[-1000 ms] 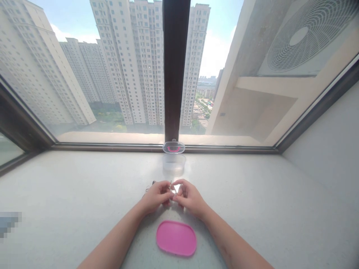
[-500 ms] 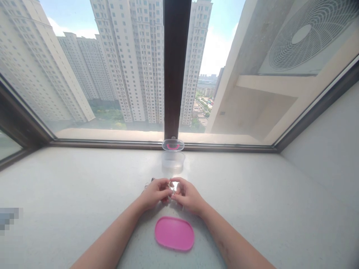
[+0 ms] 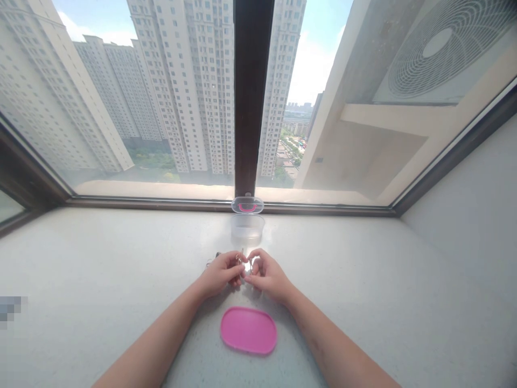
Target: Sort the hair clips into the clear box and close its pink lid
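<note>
My left hand is closed, its thumb and fingers pinching a small shiny metal piece. Facing it, almost touching, my right hand pinches another slim metal piece. Both pieces are too small to name, and I cannot tell whether they are joined. Behind my left hand, a dark item and a thin metal ring show in part; the hand covers the rest. Nearer to me, between my forearms, lies a pink oval tray or lid with a raised rim.
Beyond my hands, a clear plastic box stands near the window frame, its lid with a pink handle tipped up. The white sill stretches to both sides. A blurred patch covers something at the left edge.
My fingertips have drawn slightly apart, and the metal now shows as two pieces, one in each hand. The whole view has shifted a little; the box and pink tray have not moved.
</note>
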Motion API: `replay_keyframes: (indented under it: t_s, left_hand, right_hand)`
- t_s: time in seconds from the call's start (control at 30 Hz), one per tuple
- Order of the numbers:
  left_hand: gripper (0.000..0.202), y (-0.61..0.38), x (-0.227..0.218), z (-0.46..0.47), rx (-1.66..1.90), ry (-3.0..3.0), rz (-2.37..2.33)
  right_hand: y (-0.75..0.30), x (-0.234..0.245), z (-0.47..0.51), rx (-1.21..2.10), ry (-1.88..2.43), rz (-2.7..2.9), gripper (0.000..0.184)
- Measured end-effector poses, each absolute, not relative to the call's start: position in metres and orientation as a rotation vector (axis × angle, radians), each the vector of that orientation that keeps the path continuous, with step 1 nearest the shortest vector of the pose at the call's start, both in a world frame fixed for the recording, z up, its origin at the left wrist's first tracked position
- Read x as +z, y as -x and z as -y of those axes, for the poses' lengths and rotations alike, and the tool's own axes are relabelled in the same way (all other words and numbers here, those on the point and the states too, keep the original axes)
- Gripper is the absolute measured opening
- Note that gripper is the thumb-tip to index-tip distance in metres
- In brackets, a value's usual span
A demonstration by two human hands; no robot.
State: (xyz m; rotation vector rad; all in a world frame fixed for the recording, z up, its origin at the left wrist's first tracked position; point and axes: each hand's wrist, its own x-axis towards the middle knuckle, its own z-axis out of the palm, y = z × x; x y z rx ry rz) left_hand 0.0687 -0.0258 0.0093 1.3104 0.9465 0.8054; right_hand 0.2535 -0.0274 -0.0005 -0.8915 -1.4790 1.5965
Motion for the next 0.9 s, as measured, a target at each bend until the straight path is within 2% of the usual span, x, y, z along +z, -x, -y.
replay_keyframes:
  t_s: [0.2,0.9]
  left_hand:
    - [0.03,-0.0686,0.0081,0.0256,0.829,-1.272,-0.933]
    - [0.023,-0.0683,0.0115,0.026,0.814,-1.287,-0.91]
  right_hand:
    - [-0.2537,-0.0031,0.0266,1.632,0.887,1.426,0.043]
    - [-0.2547,0.0023,0.0263,1.612,0.914,1.491,0.042]
